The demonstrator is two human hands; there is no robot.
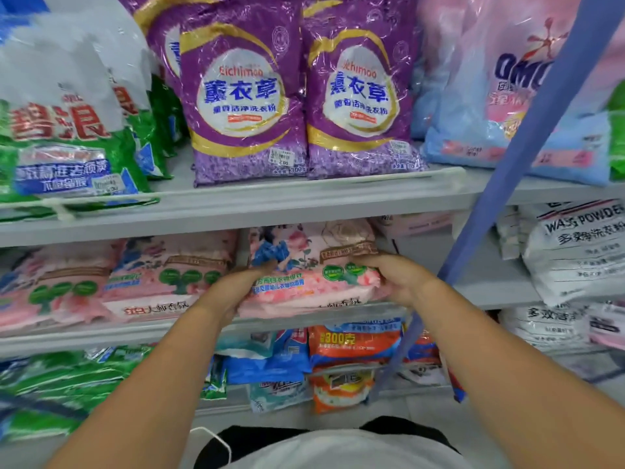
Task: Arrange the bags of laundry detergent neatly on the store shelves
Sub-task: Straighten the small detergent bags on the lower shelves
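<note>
On the middle shelf [304, 324] | head view: pink bag [314, 286] lies at the front edge, right of two more pink bags [111, 282] | left hand [236, 286] grips its left end | right hand [395, 275] grips its right end

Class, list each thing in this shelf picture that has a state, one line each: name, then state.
left hand: grips the pink bag's left side
right hand: grips the pink bag's right side
pink bag: lying atop a stack, middle shelf
purple bags: upright, side by side, top shelf
white bags: stacked flat, at right
</note>
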